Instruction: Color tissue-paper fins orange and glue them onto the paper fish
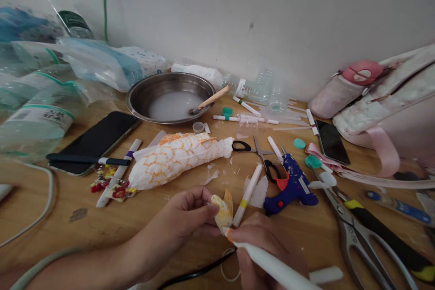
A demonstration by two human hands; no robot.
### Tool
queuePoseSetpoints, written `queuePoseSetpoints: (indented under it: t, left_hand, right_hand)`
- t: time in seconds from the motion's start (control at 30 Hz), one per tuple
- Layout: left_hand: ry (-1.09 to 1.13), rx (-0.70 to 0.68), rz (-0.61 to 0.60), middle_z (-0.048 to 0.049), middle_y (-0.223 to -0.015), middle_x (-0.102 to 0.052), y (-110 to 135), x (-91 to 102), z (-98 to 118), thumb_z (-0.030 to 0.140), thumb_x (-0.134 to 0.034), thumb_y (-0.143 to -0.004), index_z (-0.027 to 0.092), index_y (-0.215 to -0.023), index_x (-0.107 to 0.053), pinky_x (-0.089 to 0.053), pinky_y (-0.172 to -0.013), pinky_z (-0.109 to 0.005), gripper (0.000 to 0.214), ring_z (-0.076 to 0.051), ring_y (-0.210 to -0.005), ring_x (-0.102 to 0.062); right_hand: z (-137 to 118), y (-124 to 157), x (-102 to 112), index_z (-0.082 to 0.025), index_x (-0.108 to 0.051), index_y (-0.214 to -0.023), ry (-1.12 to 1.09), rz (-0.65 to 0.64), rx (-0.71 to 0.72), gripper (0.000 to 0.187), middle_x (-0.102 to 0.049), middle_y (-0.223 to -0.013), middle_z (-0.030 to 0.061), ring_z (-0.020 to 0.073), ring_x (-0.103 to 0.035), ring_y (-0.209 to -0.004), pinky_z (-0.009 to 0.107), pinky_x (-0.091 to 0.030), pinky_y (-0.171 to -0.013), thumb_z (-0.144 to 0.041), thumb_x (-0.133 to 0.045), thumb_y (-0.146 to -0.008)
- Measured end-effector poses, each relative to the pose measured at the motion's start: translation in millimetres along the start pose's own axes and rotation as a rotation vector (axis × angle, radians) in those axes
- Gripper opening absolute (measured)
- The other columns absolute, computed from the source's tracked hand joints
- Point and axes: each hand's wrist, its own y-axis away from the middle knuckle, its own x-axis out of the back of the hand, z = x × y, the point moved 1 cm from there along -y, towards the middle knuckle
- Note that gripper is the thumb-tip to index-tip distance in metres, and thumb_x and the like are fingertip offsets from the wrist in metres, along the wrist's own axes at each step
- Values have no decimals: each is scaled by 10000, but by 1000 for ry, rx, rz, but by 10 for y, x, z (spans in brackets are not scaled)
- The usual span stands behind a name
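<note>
My left hand [190, 215] is closed, with thumb and fingers pinching a small white paper piece [222, 210] coloured yellow and orange. My right hand [268, 244] grips a white marker [272, 265] with an orange collar, its tip at the lower edge of that piece. Behind my left hand lies a white fish-shaped body [180, 158] with orange scale lines and an orange fin on top. Beside the paper piece rests a white marker with a yellow band [249, 192]. A blue hot glue gun [294, 186] lies right of it.
A metal basin [136, 104] of cloudy liquid with a wooden-handled brush [214, 99] stands behind. Black-handled scissors [261, 156] lie mid-table; large metal shears [350, 226] lie at right. A phone [98, 138] and plastic bottles [41, 108] are at left, a pink bag [401, 118] at right.
</note>
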Motion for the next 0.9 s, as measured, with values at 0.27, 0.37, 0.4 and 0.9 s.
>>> queuePoseSetpoints:
  t: [0.27,0.37,0.4,0.9]
  left_hand:
    - [14,3,17,96,-601,-637,-7,13,-23,232,-712,-738,174,-672,-566,-491,-585,-166,170,-52,-576,-568]
    - [7,-3,11,97,-605,-641,-8,5,-6,236,-714,-735,176,-671,-570,-479,-562,-151,169,-47,-566,-562]
    - [7,-5,5,98,-601,-641,-6,1,0,236,-715,-733,175,-668,-572,-478,-561,-149,169,-45,-565,-561]
    - [33,10,6,99,-584,-635,-4,10,4,237,-725,-726,170,-655,-566,-447,-541,-143,187,-38,-547,-547]
  right_hand:
    - [10,-7,39,-199,-569,-987,-44,3,-56,293,-610,-758,14,116,-586,-680,241,-507,-600,-43,-482,-756]
    - [3,-9,42,-193,-571,-979,-63,-8,-65,280,-613,-764,13,109,-587,-690,233,-502,-622,-43,-482,-760]
    - [2,-7,34,-191,-570,-980,-65,-23,-63,279,-612,-763,14,110,-586,-692,235,-502,-626,-44,-479,-762]
    - [-6,32,-51,-201,-592,-909,19,66,-39,202,-600,-699,0,118,-585,-638,219,-479,-538,-101,-488,-767]
